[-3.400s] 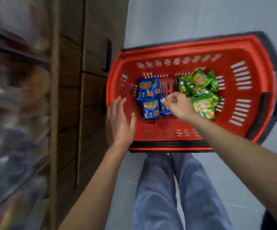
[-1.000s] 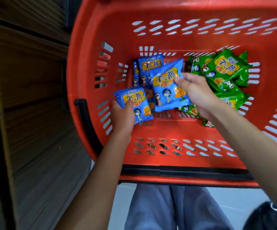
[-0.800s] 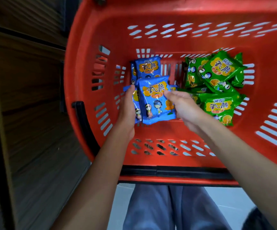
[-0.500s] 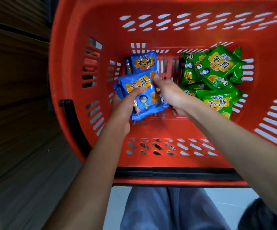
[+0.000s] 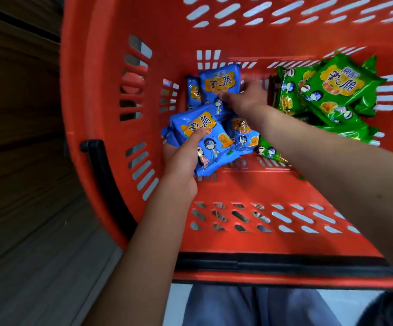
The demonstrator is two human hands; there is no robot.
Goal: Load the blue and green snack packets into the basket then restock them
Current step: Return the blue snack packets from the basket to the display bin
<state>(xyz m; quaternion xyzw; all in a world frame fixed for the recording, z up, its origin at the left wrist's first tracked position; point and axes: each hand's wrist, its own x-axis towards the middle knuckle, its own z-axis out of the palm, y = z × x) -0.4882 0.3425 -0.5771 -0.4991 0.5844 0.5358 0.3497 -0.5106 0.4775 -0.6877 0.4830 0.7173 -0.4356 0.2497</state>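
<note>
Left hand [image 5: 181,161], thumb atop, tight around a blue packet [image 5: 210,143]; right hand [image 5: 247,98] outstretched at rear packet [image 5: 219,83] (grip unclear).

1. We are looking down into the basket [image 5: 237,184], which is sitting just in front of our legs [image 5: 249,307], with a cabinet [image 5: 21,137] standing to its left.
2. We are gripping the near packets [image 5: 204,140] with our left hand [image 5: 181,161] in the basket's left half.
3. We are pinching the far packet [image 5: 221,83] with our right hand [image 5: 244,100]; this packet is lying behind the near packets.
4. We are seeing the right heap of packets [image 5: 338,83] lying in the basket's right half, to the right of both hands.
</note>
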